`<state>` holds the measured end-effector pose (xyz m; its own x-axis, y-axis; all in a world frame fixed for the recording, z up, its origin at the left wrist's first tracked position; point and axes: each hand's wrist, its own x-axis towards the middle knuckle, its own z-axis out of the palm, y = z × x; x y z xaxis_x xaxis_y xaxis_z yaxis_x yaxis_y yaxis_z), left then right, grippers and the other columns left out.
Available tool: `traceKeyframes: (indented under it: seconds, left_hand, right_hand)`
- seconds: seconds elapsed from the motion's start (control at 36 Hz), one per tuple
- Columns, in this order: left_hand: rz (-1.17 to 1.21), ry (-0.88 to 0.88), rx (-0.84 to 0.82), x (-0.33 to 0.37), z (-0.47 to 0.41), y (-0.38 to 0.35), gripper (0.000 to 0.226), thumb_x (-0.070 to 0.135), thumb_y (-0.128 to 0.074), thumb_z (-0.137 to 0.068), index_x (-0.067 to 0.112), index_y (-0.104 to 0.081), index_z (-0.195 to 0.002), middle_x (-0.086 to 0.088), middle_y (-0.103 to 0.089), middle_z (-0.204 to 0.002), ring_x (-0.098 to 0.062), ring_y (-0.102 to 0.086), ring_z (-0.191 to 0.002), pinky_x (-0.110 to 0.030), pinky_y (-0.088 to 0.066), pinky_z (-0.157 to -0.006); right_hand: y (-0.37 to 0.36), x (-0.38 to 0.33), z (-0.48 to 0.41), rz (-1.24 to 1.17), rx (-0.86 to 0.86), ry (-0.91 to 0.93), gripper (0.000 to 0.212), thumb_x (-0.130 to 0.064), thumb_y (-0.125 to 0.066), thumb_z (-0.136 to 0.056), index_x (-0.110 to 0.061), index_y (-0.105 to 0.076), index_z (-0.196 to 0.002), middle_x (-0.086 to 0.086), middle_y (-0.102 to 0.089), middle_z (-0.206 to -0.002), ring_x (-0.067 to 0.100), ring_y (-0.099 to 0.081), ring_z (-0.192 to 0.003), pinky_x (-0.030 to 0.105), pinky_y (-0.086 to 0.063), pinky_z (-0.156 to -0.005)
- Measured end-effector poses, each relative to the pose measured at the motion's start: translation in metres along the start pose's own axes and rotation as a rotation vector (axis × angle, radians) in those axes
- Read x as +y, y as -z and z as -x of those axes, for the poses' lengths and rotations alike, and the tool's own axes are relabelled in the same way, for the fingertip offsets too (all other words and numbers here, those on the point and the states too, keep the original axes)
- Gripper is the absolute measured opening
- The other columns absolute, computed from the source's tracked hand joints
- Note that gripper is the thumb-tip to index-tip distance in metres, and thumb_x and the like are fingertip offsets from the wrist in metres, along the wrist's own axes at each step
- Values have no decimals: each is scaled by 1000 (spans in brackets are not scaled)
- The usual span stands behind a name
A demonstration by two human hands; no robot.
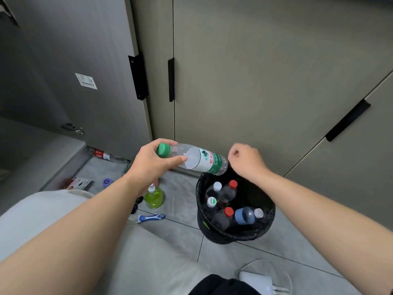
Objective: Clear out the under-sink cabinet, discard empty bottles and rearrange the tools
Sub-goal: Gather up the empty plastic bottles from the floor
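Note:
My left hand (153, 161) grips the neck of a clear plastic bottle with a green cap and green label (200, 159), held almost level just above the far rim of a black bin (263, 233). Inside the bin lie several empty bottles (228, 204) with red, white and grey caps. My right hand (246, 159) hovers to the right of the bottle's base, fingers curled into a loose fist, holding nothing.
On the tiled floor left of the bin stand a yellow-green bottle (154, 196), a blue-and-white tool (148, 218), a blue cap (107, 182), a printed packet (79, 184) and a red-labelled bottle (106, 155). The open cabinet door (89, 60) is on the left; a white charger (258, 282) lies near my legs.

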<state>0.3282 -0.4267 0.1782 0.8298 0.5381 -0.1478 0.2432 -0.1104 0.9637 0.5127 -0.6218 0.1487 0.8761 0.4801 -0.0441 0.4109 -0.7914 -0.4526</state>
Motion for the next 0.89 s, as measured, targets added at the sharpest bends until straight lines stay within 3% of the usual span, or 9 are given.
traceKeyframes:
  seconds: [0.06, 0.11, 0.19, 0.33, 0.47, 0.58, 0.64, 0.72, 0.89]
  left_hand:
    - [-14, -21, 4, 0, -1, -1, 48, 41, -94, -64, 37, -73, -107, -3, -77, -101, -27, -73, -98, -53, -60, -88]
    - [-5, -42, -10, -1, -1, -3, 47, 35, -94, -66, 34, -73, -108, 2, -78, -95, -13, -74, -93, -33, -60, -87]
    - [-15, -87, -39, 1, 1, -6, 46, 26, -93, -68, 27, -71, -108, 1, -78, -87, -7, -72, -81, -20, -55, -77]
    - [-105, -164, -16, 1, 1, -4, 34, 16, -84, -66, 19, -62, -92, 12, -58, -68, -4, -49, -57, -13, -42, -51]
    - [-59, -195, -36, 0, 0, -6, 38, 18, -90, -70, 12, -66, -98, 0, -70, -82, -5, -60, -70, -14, -47, -63]
    - [-11, -169, -92, -3, -3, -10, 40, 14, -88, -76, 9, -67, -111, -2, -75, -106, -3, -72, -95, -6, -48, -57]
    - [-142, -172, -87, -6, -4, -12, 35, 24, -85, -81, 19, -68, -111, 7, -70, -109, 7, -67, -81, -7, -44, -49]
    - [-239, -167, -55, -14, -8, -13, 19, 30, -77, -87, 30, -68, -104, 3, -63, -110, 1, -58, -73, -18, -40, -54]
    - [-286, -160, -43, -22, -14, -16, 7, 26, -72, -90, 29, -68, -96, -4, -63, -106, 2, -55, -61, -18, -40, -52]
  right_hand:
    - [16, -23, 4, -211, 68, 195, 15, -8, -56, -81, -21, -64, -87, -2, -64, -86, 19, -60, -79, 31, -48, -75]
    - [27, -46, 12, -338, -16, 382, 22, -13, -65, -83, -23, -63, -102, -3, -61, -99, 13, -59, -89, 21, -43, -78]
    - [29, -77, 21, -312, -144, 547, 36, -39, -72, -86, -29, -60, -118, -6, -56, -110, 6, -55, -105, 10, -37, -79]
    - [15, -108, 23, -194, -171, 645, 42, -50, -79, -77, -32, -62, -111, -4, -56, -107, 10, -54, -109, 30, -44, -99]
    - [18, -113, 15, -217, -118, 648, 27, -38, -82, -76, -26, -67, -95, -3, -61, -93, 11, -59, -89, 33, -49, -87]
    - [32, -99, 5, -166, -103, 605, 24, -36, -82, -76, -22, -68, -89, -7, -64, -87, 6, -58, -75, 24, -49, -73]
    - [42, -84, -1, -104, -96, 531, 23, -39, -82, -74, -25, -67, -86, -10, -65, -82, 2, -56, -67, 23, -48, -68]
    - [52, -54, -9, 66, -143, 396, 24, -39, -80, -72, -25, -65, -84, -10, -68, -78, 6, -60, -69, 31, -54, -71]
    - [46, -5, -4, 305, -308, 267, 13, -34, -73, -72, -27, -68, -81, -15, -60, -70, 14, -57, -74, 29, -50, -68]
